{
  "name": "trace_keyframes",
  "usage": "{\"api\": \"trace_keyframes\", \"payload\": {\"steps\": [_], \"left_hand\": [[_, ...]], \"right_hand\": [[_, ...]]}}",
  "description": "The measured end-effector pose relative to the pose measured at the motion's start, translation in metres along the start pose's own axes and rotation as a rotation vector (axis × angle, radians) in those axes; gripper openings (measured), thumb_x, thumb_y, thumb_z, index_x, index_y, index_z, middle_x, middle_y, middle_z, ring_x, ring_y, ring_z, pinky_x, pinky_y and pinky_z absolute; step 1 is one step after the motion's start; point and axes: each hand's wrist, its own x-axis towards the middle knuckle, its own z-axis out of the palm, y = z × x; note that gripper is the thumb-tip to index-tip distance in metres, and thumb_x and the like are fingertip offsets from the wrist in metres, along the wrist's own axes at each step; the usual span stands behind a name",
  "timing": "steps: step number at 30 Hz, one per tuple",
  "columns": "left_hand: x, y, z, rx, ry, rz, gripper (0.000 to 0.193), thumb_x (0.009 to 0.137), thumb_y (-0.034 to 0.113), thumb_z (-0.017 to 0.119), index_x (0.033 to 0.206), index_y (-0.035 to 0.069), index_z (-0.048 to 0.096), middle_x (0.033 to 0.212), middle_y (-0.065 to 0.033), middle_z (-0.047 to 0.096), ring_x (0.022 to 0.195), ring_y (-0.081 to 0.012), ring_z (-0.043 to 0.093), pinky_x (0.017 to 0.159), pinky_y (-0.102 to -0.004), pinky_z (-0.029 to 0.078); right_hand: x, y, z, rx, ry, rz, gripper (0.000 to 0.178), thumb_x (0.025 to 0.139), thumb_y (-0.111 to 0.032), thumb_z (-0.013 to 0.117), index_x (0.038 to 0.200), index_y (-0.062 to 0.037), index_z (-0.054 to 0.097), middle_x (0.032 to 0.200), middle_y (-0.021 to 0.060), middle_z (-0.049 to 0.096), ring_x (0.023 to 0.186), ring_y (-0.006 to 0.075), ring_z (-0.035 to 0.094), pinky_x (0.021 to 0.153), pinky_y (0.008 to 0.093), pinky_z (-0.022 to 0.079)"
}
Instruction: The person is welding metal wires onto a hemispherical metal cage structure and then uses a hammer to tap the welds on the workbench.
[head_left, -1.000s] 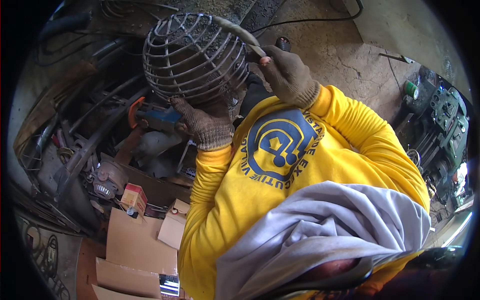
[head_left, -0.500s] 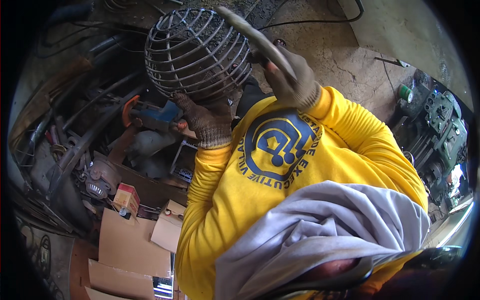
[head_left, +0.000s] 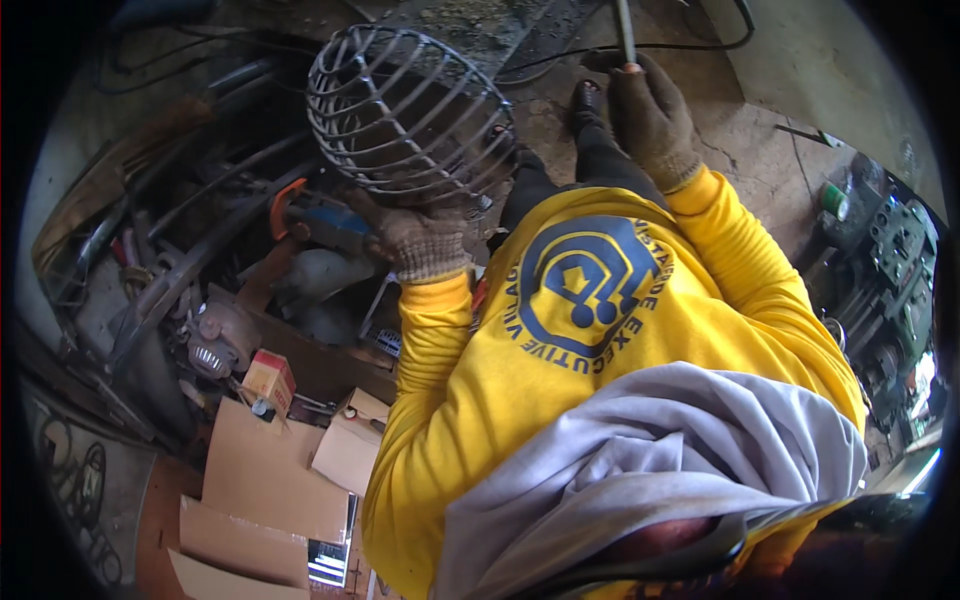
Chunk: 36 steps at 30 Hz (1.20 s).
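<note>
A round cage of bent metal bars (head_left: 418,142) is tilted in front of me, at the upper middle. My left hand (head_left: 425,238), in a brown knitted glove, grips its near lower edge; the fingertips are partly hidden in shadow. Off to the cage's right, my right hand (head_left: 652,118), gloved too, is closed around a slim pale rod-like tool (head_left: 625,35). That tool points away from me, and its far end runs out of the picture, so its kind does not show. The tool and the cage are apart.
Metal bars, a blue tool with an orange handle (head_left: 285,207) and a small red-and-tan box (head_left: 268,383) crowd the left. Flattened cardboard (head_left: 270,470) lies at lower left. A greenish machine (head_left: 900,260) stands at right. A dark cable (head_left: 690,46) crosses the floor ahead.
My right hand has swung up and to the right, away from the cage, turning the tool from slanting across it to pointing away. My left hand stays on the cage. The view has shifted slightly.
</note>
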Motion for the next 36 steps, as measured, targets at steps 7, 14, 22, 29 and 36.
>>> {"api": "trace_keyframes", "payload": {"steps": [7,14,22,29,36], "left_hand": [[-0.009,0.018,-0.025,-0.090,-0.007,0.062,0.069,0.091,0.067,0.037,0.140,0.020,0.046,0.138,-0.0148,0.050,0.122,-0.0408,0.049,0.102,-0.0640,0.034],[-0.011,0.027,-0.033,0.016,0.230,0.076,0.060,0.082,0.069,0.052,0.099,0.015,0.072,0.085,-0.0061,0.070,0.074,-0.0236,0.067,0.070,-0.0433,0.055],[-0.010,0.024,-0.021,0.070,0.150,0.048,0.060,0.083,0.071,0.050,0.105,0.018,0.070,0.094,-0.0052,0.070,0.081,-0.0257,0.067,0.076,-0.0458,0.054],[0.024,0.009,-0.001,0.356,0.423,0.310,0.074,0.086,0.070,0.041,0.138,0.018,0.049,0.144,-0.0123,0.045,0.130,-0.0390,0.042,0.109,-0.0607,0.028],[0.028,-0.004,-0.001,0.364,0.416,0.347,0.071,0.087,0.066,0.048,0.138,0.016,0.048,0.142,-0.0112,0.047,0.127,-0.0347,0.046,0.108,-0.0539,0.034]], "right_hand": [[0.002,0.009,0.000,-0.173,-0.065,-0.072,0.035,0.099,-0.035,0.049,0.112,-0.0060,0.064,0.068,-0.0028,0.053,0.060,0.0055,0.049,0.055,0.0227,0.041],[0.002,0.006,-0.002,-0.243,-0.120,-0.054,0.034,0.100,-0.034,0.048,0.112,-0.0060,0.063,0.070,-0.0012,0.055,0.061,0.0063,0.051,0.056,0.0229,0.041],[0.003,0.011,-0.003,-0.278,-0.113,-0.070,0.033,0.099,-0.034,0.048,0.109,-0.0054,0.061,0.069,-0.0002,0.055,0.061,0.0073,0.052,0.056,0.0240,0.043],[0.001,0.012,0.001,-0.367,-0.078,-0.177,0.030,0.099,-0.032,0.049,0.105,-0.0050,0.061,0.068,0.0023,0.056,0.061,0.0097,0.053,0.057,0.0263,0.044],[-0.004,0.008,0.002,-0.394,-0.117,-0.240,0.032,0.098,-0.032,0.049,0.105,-0.0031,0.060,0.068,0.0043,0.058,0.061,0.0129,0.055,0.058,0.0294,0.045]]}}
